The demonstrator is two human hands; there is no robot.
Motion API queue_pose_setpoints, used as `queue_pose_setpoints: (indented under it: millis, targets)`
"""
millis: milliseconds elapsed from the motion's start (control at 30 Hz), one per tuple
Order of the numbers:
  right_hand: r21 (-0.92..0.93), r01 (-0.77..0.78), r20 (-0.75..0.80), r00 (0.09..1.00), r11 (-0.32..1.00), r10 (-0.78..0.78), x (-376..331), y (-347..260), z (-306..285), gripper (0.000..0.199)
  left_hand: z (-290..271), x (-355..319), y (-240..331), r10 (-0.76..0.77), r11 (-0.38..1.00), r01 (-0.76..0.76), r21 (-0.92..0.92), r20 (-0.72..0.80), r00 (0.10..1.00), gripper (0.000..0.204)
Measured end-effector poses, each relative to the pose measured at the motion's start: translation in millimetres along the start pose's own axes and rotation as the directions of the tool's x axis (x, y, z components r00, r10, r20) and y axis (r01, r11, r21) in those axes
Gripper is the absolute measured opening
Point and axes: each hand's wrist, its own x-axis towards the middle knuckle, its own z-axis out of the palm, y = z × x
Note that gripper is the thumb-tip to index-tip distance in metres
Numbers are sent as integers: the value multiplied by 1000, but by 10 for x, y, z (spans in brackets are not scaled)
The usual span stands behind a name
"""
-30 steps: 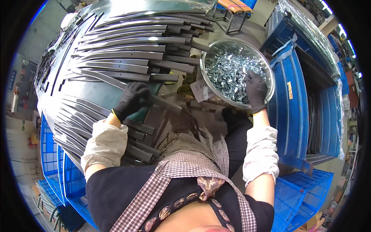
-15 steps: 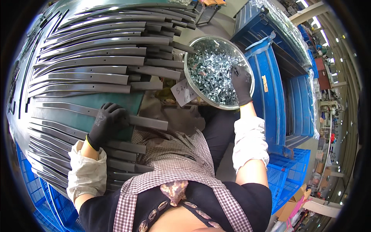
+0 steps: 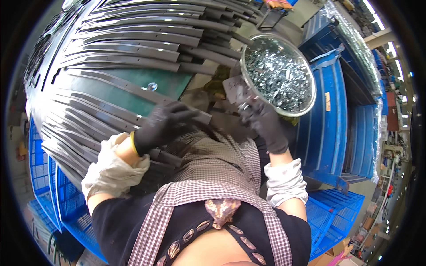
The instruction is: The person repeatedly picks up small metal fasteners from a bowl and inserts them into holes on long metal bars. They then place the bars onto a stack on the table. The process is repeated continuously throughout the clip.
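Observation:
My left hand (image 3: 162,126), in a dark glove, is closed round the near end of a long dark grey strip (image 3: 128,88) with small holes. That end sticks out past the table edge, over my lap. At the fingertips of my gloved right hand (image 3: 268,128) is a small shiny metal clip (image 3: 243,106); motion blur hides its exact shape and whether there are more. Beyond this hand stands a clear round bowl (image 3: 313,91), filled with many such metal pieces (image 3: 282,77). A small shiny piece (image 3: 152,86) lies on the green table top (image 3: 171,84).
Rows of dark strips (image 3: 133,37) cover the far part of the table, and more strips (image 3: 84,122) lie nearer me. A handwritten card (image 3: 234,88) sits beside the bowl. Blue metal bins (image 3: 326,119) stand to the right, with blue plastic crates (image 3: 333,210) below and at left.
My right hand has come out of the bowl toward my left hand, with a clip at its fingertips. My left hand has shifted toward the strip's near end. The whole view has shifted.

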Motion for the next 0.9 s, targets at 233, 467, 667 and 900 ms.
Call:
queue_pose_setpoints:
  millis: [233, 467, 667, 900]
  targets:
    - [181, -196, 302, 944, 964, 136, -568, 450, 835, 66, 393, -173, 394, 145, 985, -119, -124, 233, 961, 47]
    - [10, -299, 342, 898, 954, 277, -577, 226, 711, 41, 254, -133, 390, 260, 919, -298, 258, 171, 950, 30]
    - [-79, -132, 223, 964, 988, 146, -501, 317, 726, 49, 321, -74, 283, 411, 750, -462, 474, 212, 886, 33]
    - [-316, 8, 215, 975, 949, 63, -406, 313, 664, 52, 365, -22, 134, 383, 770, -462, 440, 261, 886, 41]
